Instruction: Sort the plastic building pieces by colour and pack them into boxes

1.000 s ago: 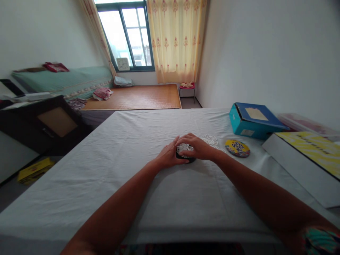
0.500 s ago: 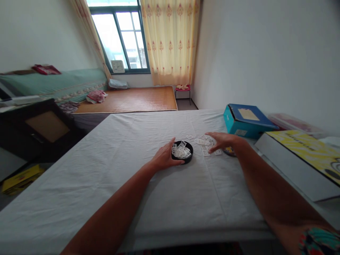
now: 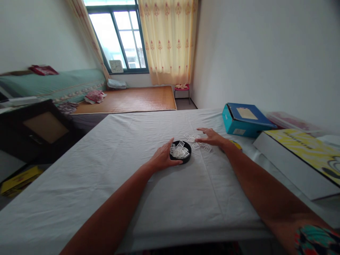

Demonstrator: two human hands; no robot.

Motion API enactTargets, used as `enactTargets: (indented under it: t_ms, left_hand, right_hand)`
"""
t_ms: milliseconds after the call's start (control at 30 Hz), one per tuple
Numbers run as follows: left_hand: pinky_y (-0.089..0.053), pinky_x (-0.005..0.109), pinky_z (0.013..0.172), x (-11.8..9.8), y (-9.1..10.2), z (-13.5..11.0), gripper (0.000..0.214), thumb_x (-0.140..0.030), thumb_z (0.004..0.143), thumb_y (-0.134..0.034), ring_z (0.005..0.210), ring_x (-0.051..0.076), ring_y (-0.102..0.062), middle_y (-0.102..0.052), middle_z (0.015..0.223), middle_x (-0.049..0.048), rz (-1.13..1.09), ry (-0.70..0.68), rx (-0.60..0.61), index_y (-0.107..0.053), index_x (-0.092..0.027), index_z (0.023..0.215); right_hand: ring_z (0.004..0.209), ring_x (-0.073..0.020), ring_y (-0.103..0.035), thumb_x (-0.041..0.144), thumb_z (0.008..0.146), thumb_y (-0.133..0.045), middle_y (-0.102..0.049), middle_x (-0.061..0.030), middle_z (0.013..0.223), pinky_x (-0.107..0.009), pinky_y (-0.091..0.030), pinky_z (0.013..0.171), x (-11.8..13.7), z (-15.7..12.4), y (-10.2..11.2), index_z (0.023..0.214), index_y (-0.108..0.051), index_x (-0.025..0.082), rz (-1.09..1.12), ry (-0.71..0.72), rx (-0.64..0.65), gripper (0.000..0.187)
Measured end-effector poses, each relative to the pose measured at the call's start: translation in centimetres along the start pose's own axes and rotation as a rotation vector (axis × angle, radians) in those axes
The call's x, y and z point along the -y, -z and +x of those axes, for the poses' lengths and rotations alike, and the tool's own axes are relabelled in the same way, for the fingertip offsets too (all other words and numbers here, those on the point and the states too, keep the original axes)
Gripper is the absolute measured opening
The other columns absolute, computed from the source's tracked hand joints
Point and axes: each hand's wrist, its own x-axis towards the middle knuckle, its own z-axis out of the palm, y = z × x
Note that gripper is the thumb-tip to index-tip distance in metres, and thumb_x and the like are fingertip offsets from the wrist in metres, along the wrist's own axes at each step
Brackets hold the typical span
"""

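A small black round dish (image 3: 187, 159) holding several small white frame-shaped pieces (image 3: 180, 151) sits in the middle of the white-covered table (image 3: 106, 170). My left hand (image 3: 162, 159) cups the dish's left rim, fingers curved against it. My right hand (image 3: 211, 137) lies flat with fingers spread over several loose white pieces (image 3: 195, 141) scattered on the cloth just right of the dish. A round yellow lid (image 3: 234, 143) peeks out behind my right wrist.
A blue cardboard box (image 3: 245, 121) stands at the right, with a large white and yellow box (image 3: 300, 159) nearer me along the right edge. Beyond the table are a dark cabinet (image 3: 39, 127), a bed with a woven mat (image 3: 132, 99), a window and curtains.
My right hand left the dish, moved right to the loose pieces, then slid a little leftward over them, flattening out. My left hand stayed on the dish's rim. The view shifted slightly.
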Motion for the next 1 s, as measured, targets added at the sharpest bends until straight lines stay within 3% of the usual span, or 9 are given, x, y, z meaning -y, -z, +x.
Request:
enactTargets:
  t_ms: [67,133,233,333,433,600,833,933,1000]
  left_hand:
    - [-0.030,0.046,0.114,0.0,0.0,0.0,0.109,-0.057,0.065,-0.074,0.138,0.031,-0.035,-0.036,0.151,0.0171,-0.001,0.001,-0.002,-0.019,-0.016,0.150]
    - [-0.030,0.046,0.114,0.0,-0.1,0.0,0.109,-0.057,0.065,-0.074,0.138,0.032,-0.036,-0.037,0.150,0.0173,-0.006,-0.002,-0.007,-0.020,-0.016,0.150]
    - [-0.031,0.047,0.113,0.0,-0.1,0.0,0.108,-0.057,0.065,-0.074,0.138,0.032,-0.036,-0.037,0.150,0.0178,-0.008,-0.011,-0.012,-0.021,-0.016,0.150]
    - [-0.030,0.047,0.114,0.0,-0.1,0.0,0.109,-0.057,0.065,-0.073,0.138,0.032,-0.035,-0.036,0.150,0.0190,-0.001,-0.014,-0.008,-0.020,-0.014,0.150]
    - [-0.029,0.046,0.114,0.0,-0.1,-0.1,0.109,-0.059,0.066,-0.072,0.139,0.031,-0.034,-0.036,0.150,0.0197,0.007,-0.012,0.000,-0.019,-0.012,0.150]
    - [-0.029,0.046,0.114,0.0,-0.1,-0.1,0.109,-0.061,0.066,-0.071,0.138,0.032,-0.035,-0.036,0.150,0.0190,0.007,-0.011,-0.007,-0.019,-0.014,0.150]
    - [-0.029,0.044,0.114,0.0,-0.1,-0.1,0.111,-0.061,0.065,-0.072,0.139,0.031,-0.035,-0.034,0.151,0.0200,0.023,0.002,0.004,-0.019,-0.012,0.150]
    - [-0.030,0.045,0.113,0.0,-0.2,-0.1,0.111,-0.060,0.064,-0.073,0.138,0.032,-0.036,-0.036,0.150,0.0198,0.026,0.003,0.001,-0.019,-0.012,0.149]
    - [-0.031,0.046,0.113,0.0,-0.2,0.0,0.111,-0.059,0.064,-0.073,0.137,0.033,-0.037,-0.037,0.149,0.0199,0.023,-0.002,-0.002,-0.019,-0.013,0.149]
  right_hand:
    - [0.130,-0.0332,-0.040,0.061,0.077,-0.062,-0.042,-0.0123,0.148,-0.050,-0.034,0.104,1.2,-0.1,-1.2,0.147,-0.037,0.021,-0.131,0.015,-0.014,0.084]
    - [0.131,-0.0347,-0.037,0.064,0.081,-0.054,-0.041,-0.0105,0.148,-0.055,-0.033,0.101,2.5,-0.1,-2.4,0.148,-0.035,0.029,-0.222,0.042,-0.008,0.078]
    - [0.125,-0.0313,-0.040,0.057,0.091,-0.043,-0.048,-0.0075,0.143,-0.049,-0.038,0.096,4.1,0.2,-3.6,0.139,-0.046,0.034,-0.277,0.081,-0.057,0.054]
    - [0.114,-0.0260,-0.049,0.047,0.093,-0.045,-0.060,-0.0094,0.125,-0.036,-0.042,0.091,4.7,0.6,-3.8,0.121,-0.062,0.028,-0.289,0.099,-0.113,0.039]
    - [0.103,-0.0221,-0.055,0.038,0.094,-0.044,-0.065,-0.0108,0.108,-0.030,-0.042,0.087,4.9,0.8,-3.6,0.108,-0.066,0.021,-0.320,0.125,-0.158,0.031]
    - [0.095,-0.0221,-0.061,0.025,0.091,-0.045,-0.069,-0.0124,0.100,-0.028,-0.042,0.082,4.1,0.8,-3.3,0.110,-0.062,0.017,-0.353,0.096,-0.178,0.027]
    - [0.087,-0.0217,-0.067,0.027,0.084,-0.049,-0.073,-0.0071,0.092,-0.028,-0.047,0.079,1.4,1.3,-2.4,0.108,-0.064,0.019,-0.082,-0.119,-0.481,0.029]
    - [0.075,-0.0195,-0.067,0.034,0.081,-0.052,-0.072,-0.0046,0.085,-0.028,-0.050,0.070,2.7,1.3,-1.9,0.103,-0.065,0.019,0.180,-0.150,-0.641,0.030]
    - [0.064,-0.0162,-0.063,0.038,0.080,-0.054,-0.070,-0.0022,0.081,-0.026,-0.050,0.059,4.9,1.0,-1.8,0.103,-0.063,0.019,0.393,-0.099,-0.648,0.032]
